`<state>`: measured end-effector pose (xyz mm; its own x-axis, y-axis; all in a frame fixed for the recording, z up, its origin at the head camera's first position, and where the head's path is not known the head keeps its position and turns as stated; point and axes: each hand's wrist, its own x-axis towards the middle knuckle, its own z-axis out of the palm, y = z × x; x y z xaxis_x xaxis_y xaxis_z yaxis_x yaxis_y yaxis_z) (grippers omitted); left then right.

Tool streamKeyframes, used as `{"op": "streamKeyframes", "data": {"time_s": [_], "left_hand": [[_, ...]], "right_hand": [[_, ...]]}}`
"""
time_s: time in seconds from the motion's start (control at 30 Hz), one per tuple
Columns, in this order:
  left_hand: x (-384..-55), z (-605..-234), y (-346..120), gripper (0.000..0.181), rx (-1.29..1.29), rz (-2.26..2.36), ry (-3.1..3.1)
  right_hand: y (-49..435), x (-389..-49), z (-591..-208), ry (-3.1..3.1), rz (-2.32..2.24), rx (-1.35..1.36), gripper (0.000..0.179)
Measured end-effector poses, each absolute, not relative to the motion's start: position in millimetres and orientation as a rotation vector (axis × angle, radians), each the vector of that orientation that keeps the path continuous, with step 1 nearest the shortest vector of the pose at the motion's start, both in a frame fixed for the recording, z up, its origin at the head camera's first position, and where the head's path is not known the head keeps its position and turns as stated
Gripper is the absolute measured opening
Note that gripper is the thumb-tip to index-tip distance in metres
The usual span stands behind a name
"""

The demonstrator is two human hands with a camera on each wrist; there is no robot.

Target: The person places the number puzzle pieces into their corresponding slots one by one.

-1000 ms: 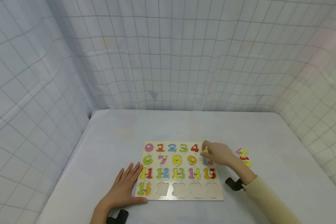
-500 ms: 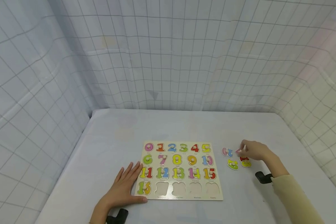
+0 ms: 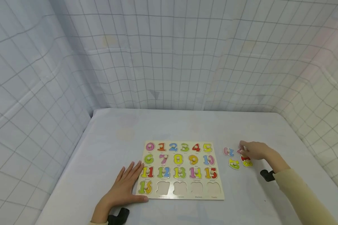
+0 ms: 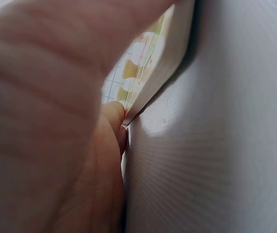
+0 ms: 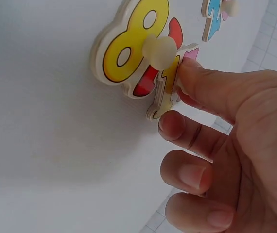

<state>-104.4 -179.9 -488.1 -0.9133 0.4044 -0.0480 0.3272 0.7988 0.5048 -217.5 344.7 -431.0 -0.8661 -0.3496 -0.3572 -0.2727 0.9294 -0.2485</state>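
A wooden number puzzle board lies flat on the table, with number pieces in its upper rows and a 16 at the lower left. My left hand rests with straight, spread fingers along the board's left edge, thumb by its lower corner. To the right of the board, my right hand pinches a yellow-and-pink 17 piece between thumb and index finger. Its knob is hidden by the fingers. Right beside it is a red-and-yellow 18 piece with a pale knob.
A pink-and-blue 20 piece and a yellow-green piece lie between the board and my right hand. Several bare recesses show in the board's bottom row. White grid-patterned curtains enclose the white table.
My right hand has left the 5 at the board's upper right corner and moved right to the loose pieces, taking hold of the 17. My left hand stays in place.
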Motion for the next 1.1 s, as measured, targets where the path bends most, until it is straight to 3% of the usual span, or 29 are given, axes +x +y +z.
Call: {"op": "streamKeyframes", "data": {"time_s": [0.5, 0.9, 1.1], "left_hand": [[-104.2, -488.0, -180.0, 0.118, 0.585, 0.751, 2.854], [-103.6, -489.7, -180.1, 0.117, 0.592, 0.754, 2.87], [-104.4, -491.2, -180.1, 0.117, 0.593, 0.749, 2.87]], "right_hand": [[327.3, -218.8, -434.5, 3.001, -0.359, -0.456, 0.02], [216.6, -187.7, -438.1, 3.024, -0.396, -0.692, 0.027], [158.5, -162.0, -445.9, 2.994, -0.42, -0.986, 0.031]]}}
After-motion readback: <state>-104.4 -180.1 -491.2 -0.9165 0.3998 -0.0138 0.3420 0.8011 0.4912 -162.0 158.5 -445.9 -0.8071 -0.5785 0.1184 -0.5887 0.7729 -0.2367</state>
